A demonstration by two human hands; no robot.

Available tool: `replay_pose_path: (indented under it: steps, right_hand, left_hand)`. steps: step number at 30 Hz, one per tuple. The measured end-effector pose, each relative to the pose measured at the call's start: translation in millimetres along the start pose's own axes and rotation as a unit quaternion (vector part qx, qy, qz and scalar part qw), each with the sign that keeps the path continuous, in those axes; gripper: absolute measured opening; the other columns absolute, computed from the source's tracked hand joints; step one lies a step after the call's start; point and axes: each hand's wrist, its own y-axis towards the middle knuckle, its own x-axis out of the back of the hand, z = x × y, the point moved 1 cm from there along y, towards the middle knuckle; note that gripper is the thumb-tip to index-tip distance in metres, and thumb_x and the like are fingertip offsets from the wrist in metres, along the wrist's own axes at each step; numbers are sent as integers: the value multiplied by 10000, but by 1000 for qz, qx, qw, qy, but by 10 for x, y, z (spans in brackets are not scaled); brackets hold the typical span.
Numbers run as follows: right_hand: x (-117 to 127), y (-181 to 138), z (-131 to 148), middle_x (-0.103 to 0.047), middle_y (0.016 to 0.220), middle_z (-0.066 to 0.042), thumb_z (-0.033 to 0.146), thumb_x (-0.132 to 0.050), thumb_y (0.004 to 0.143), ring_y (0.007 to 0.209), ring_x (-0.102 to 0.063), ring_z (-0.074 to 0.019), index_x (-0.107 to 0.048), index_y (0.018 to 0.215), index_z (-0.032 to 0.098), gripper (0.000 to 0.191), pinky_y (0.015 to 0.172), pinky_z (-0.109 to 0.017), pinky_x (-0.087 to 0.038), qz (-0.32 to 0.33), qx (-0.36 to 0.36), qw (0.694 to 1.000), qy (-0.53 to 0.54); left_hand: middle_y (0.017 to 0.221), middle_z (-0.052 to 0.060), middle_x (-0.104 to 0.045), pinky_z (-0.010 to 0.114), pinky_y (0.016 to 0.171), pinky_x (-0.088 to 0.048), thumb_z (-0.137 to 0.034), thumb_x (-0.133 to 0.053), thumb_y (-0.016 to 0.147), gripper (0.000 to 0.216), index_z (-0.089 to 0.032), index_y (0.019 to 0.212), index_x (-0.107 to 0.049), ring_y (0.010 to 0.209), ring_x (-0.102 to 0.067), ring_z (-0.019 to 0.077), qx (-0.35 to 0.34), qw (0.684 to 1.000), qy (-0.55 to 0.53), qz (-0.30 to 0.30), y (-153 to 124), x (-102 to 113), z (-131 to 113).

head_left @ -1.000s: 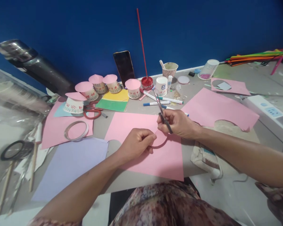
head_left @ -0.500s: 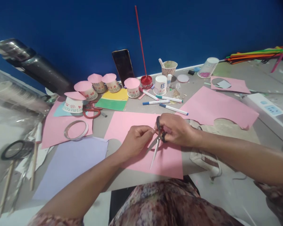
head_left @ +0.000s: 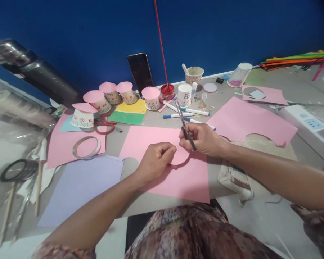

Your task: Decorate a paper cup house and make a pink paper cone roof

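Pinched between the fingers of my left hand (head_left: 158,156) is a round pink paper disc (head_left: 179,156), held just over a larger pink sheet (head_left: 189,185). My right hand (head_left: 202,138) is closed around a pair of scissors (head_left: 187,135), their blades pointing up and away from me. The right fingertips are close to the disc's upper right edge; whether they touch it I cannot tell. Behind the hands stand several decorated paper cups with pink cone tops (head_left: 151,97) and a plain-topped cup with a drawn window (head_left: 184,95).
Markers (head_left: 178,116) lie beyond my hands. At left are red-handled scissors (head_left: 105,127), a tape roll (head_left: 86,147), a lilac sheet (head_left: 83,190) and a black flask (head_left: 43,77). A phone (head_left: 140,73) leans on the blue wall. At right are cut pink paper (head_left: 253,120) and a power strip (head_left: 307,126).
The scissors have swung from pointing down toward me to pointing up and away. My right hand has shifted slightly up. The round disc's edge now shows; my left hand stays nearly in place.
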Motion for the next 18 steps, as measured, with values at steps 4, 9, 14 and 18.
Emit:
replay_pose_path:
  steps: [4,9,14,18]
  right_hand:
    - [-1,-6,-11,-634,658,50,212,-718,666,567,-559,-117,-652,826,186,175,566,-262,-435,-11,26,999,-18]
    - [-7,-5,-44,-610,629,65,191,-734,658,539,-535,-109,-649,830,189,191,534,-253,-407,-13,12,1000,15]
    - [29,27,-38,-590,623,67,222,-811,626,553,-503,-106,-663,820,184,247,532,-252,-371,-19,-18,999,42]
    - [90,62,-19,-590,637,46,320,-846,642,570,-470,-105,-675,804,176,276,531,-253,-325,-29,-47,996,68]
  left_hand:
    - [615,-74,-447,201,498,-422,-393,-618,938,311,-184,724,-530,537,-737,174,60,995,-58,49,-11,3,19]
    - [507,-63,-540,191,482,-419,-413,-647,931,344,-189,703,-519,459,-693,153,73,994,-48,60,-22,73,-7]
    - [480,-35,-589,203,506,-445,-419,-658,919,317,-184,732,-557,463,-683,155,78,993,-53,74,-15,114,4]
    - [566,-60,-509,229,510,-464,-430,-668,901,329,-185,714,-553,505,-693,166,66,994,-71,44,-6,117,51]
